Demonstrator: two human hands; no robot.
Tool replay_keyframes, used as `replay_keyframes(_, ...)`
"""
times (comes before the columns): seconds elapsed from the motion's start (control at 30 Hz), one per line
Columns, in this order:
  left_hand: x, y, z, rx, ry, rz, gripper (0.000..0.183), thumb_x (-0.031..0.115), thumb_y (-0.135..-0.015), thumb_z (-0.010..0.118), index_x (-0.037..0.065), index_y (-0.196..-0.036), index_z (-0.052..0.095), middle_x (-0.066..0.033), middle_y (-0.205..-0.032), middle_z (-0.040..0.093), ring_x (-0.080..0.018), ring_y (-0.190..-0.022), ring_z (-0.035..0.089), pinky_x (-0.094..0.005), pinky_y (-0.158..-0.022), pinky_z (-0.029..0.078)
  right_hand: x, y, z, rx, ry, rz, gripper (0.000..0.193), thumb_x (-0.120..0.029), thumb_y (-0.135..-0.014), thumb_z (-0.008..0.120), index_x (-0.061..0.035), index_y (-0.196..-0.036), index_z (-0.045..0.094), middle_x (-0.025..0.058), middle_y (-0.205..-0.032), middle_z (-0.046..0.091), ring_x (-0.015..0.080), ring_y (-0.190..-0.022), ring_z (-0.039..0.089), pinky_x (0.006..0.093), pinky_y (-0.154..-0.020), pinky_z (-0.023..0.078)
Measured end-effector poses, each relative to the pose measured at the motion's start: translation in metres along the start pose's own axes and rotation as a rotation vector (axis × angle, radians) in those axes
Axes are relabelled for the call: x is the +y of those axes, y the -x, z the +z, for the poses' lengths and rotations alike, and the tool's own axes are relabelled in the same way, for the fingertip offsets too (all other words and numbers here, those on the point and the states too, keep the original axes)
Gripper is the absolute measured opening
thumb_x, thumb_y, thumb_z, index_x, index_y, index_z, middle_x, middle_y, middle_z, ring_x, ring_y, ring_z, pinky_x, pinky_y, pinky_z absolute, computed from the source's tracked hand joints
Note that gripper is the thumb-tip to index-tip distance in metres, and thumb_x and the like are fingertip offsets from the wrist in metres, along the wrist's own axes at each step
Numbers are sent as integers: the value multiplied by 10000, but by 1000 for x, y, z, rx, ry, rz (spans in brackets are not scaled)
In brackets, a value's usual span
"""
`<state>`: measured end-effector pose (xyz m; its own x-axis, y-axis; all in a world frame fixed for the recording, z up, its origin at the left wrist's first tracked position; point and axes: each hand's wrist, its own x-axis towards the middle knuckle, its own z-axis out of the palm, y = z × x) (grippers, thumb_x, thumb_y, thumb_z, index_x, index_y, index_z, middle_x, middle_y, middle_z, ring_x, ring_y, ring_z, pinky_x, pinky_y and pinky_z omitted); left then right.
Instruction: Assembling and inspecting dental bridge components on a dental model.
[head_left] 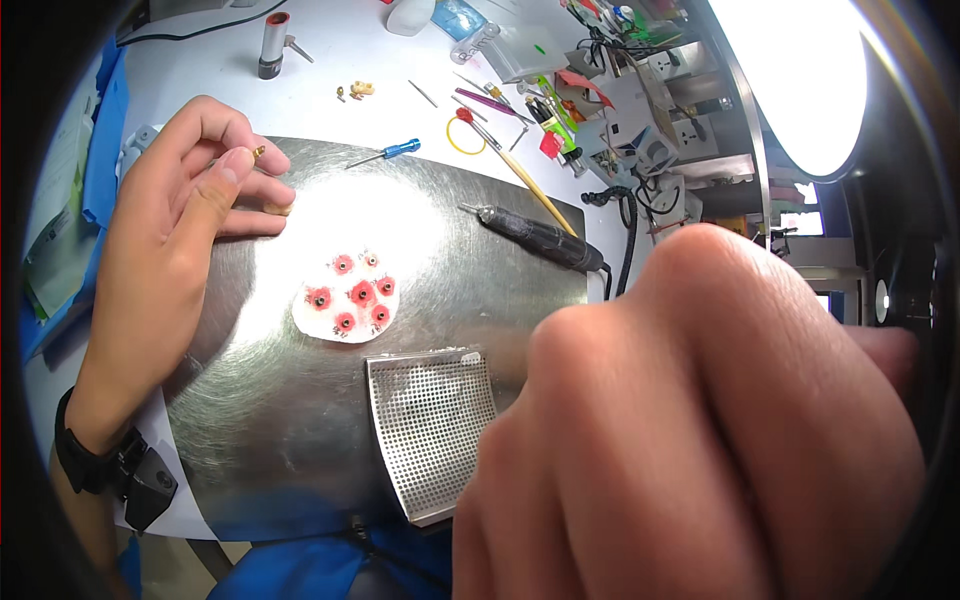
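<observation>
My left hand is raised over the far left of the metal plate. Its thumb and forefinger pinch a small gold-coloured metal piece. A small yellowish piece shows at the lower fingertips. Very near the camera, my right hand fills the lower right, with its fingers curled closed; whatever they grip is hidden. Between the hands lies a round white pad with several small metal pins standing in red-stained spots. Nearer me is a curved perforated metal tray, partly covered by my right hand.
A black handpiece with a cord lies right of the pad, beside a wooden stick. A small blue screwdriver rests at the plate's far edge. Behind are a metal cylinder, yellowish pieces and scattered tools. A bright lamp hangs upper right.
</observation>
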<state>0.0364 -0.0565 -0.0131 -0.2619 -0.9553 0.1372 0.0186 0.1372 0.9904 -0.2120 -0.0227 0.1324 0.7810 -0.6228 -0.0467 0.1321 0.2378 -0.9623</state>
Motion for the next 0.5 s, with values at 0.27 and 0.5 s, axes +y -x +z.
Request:
replay_keyframes(0.27,12,-7,-1,-66,-4,-5,160,178,-1106,483,36,-1084,553,-87,-1041,633,-130,-884,643,-262,-781,545,21,3,31,166,-82,-118,164,-156,-957,616,-38,-867,687,77,-771,642,171,-687,604,360,-662,565)
replay_keyframes(0.5,11,-2,-12,-15,-52,60,148,127,-1082,508,-6,-1111,567,-100,-1011,664,-122,-819,652,-251,-657,531,67,-66,-29,351,1170,79,213,-116,-890,782,19,-1053,758,49,-912,734,117,-827,661,272,-779,528)
